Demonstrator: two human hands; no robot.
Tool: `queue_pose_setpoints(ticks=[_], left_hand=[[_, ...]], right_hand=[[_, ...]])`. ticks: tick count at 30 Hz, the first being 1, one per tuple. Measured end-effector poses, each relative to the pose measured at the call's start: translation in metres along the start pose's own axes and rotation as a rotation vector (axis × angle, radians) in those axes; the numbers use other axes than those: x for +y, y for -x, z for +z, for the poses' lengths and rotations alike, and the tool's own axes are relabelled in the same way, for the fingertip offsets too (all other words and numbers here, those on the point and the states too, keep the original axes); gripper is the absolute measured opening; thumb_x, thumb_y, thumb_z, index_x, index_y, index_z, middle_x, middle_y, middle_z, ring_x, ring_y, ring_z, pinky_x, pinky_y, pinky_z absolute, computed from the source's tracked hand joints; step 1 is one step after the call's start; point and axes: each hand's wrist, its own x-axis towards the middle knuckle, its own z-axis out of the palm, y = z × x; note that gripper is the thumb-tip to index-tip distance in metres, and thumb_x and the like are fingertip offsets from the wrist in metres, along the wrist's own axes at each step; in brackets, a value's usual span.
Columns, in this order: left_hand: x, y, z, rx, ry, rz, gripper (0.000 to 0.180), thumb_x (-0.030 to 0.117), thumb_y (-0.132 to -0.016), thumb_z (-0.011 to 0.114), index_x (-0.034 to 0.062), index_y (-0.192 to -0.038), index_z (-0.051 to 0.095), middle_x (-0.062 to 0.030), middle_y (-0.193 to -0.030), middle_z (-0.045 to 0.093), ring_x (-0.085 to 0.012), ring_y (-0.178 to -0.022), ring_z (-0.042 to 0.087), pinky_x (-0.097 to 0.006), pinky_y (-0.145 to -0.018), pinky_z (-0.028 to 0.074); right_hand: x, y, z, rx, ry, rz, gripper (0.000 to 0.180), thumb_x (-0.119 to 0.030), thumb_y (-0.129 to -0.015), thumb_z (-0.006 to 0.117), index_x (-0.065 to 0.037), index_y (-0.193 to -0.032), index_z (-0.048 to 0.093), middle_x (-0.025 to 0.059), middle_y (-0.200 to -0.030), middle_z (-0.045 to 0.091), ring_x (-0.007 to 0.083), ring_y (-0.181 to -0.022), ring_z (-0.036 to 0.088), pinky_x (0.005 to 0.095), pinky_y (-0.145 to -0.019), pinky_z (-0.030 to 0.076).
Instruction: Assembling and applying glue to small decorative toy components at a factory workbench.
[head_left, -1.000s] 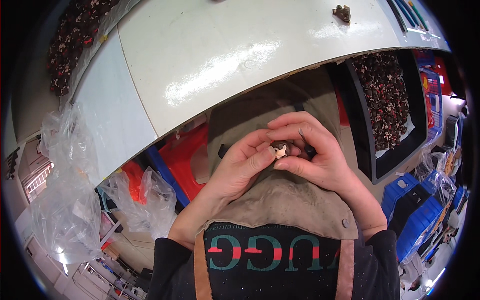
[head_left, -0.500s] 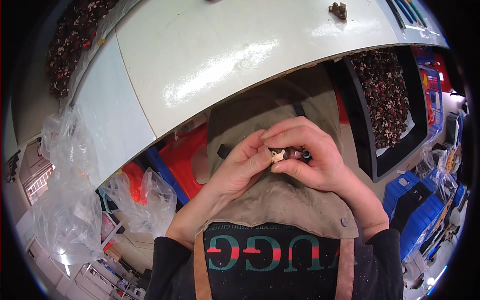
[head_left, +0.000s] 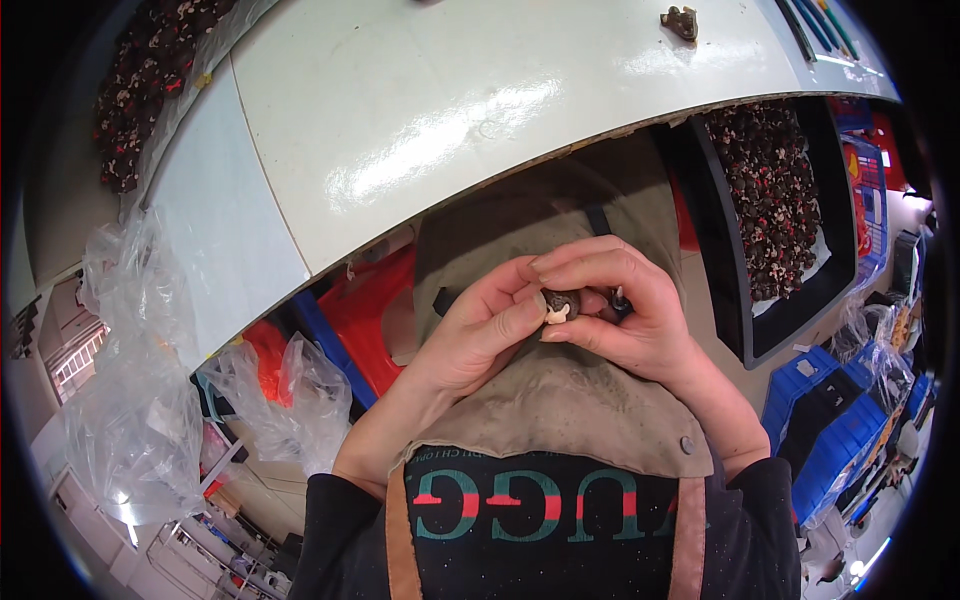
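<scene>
Much of the small brown-and-cream piece point(head_left: 561, 304) is covered, gripped between left hand point(head_left: 488, 326) and right hand point(head_left: 645, 318); black object point(head_left: 621, 299) in right hand partly hidden, can't make out what from here.

**Glossy white tabletop point(head_left: 400, 90) with a crowded surround**

A pale grey-blue flat panel point(head_left: 215, 240) adjoins its left side; slim blue and green rods point(head_left: 816, 26) lie at its far right. Crumpled transparent plastic sheeting point(head_left: 130, 400) hangs at left, near a crinkled transparent plastic bag point(head_left: 315, 430). Below the near edge, a smooth red plastic object point(head_left: 365, 320) shows beside a straight blue bar point(head_left: 337, 350). Blue plastic crates point(head_left: 850, 440) stand at right.
</scene>
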Motion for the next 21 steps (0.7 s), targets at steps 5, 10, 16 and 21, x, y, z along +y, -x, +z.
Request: queue_pose_setpoints(ticks=[5,10,16,21], left_hand=[[-0.0044,-0.0021,-0.0046,-0.135,0.019,0.071,0.041,0.021,-0.088,0.06,0.0003,-0.12,0.045,-0.0136,-0.112,0.057,-0.0206,-0.107,0.054,-0.03,-0.092,0.044],[-0.0048,-0.0036,-0.0064,-0.099,0.051,0.021,0.042,0.018,-0.087,0.061,0.0008,-0.121,0.044,-0.0133,-0.111,0.057,-0.0203,-0.106,0.055,-0.03,-0.092,0.044],[-0.0072,-0.006,-0.0065,-0.105,0.065,0.033,0.042,0.018,-0.087,0.061,0.001,-0.121,0.044,-0.0127,-0.109,0.057,-0.0203,-0.105,0.055,-0.031,-0.091,0.045],[-0.0073,-0.0071,-0.0056,-0.113,0.126,0.043,0.041,0.019,-0.087,0.061,0.0013,-0.12,0.044,-0.0123,-0.108,0.057,-0.0204,-0.105,0.055,-0.031,-0.091,0.045]], right_hand=[[0.0031,-0.0008,-0.0032,-0.004,0.029,-0.065,0.031,-0.006,-0.071,0.073,-0.004,-0.101,0.061,0.0105,-0.102,0.062,0.0195,-0.09,0.061,0.0274,-0.069,0.05],[0.007,-0.0024,-0.0071,-0.052,0.065,-0.12,0.033,-0.012,-0.07,0.076,-0.004,-0.098,0.059,0.0116,-0.1,0.062,0.0175,-0.084,0.06,0.0252,-0.065,0.048],[0.007,-0.0028,-0.0064,-0.051,0.072,-0.122,0.031,-0.012,-0.071,0.075,-0.004,-0.097,0.059,0.0114,-0.099,0.062,0.0171,-0.082,0.06,0.0247,-0.062,0.048],[0.0063,-0.0019,-0.0033,-0.037,0.08,-0.093,0.031,-0.01,-0.071,0.075,-0.004,-0.097,0.059,0.0114,-0.098,0.062,0.0174,-0.082,0.06,0.0246,-0.06,0.047]])
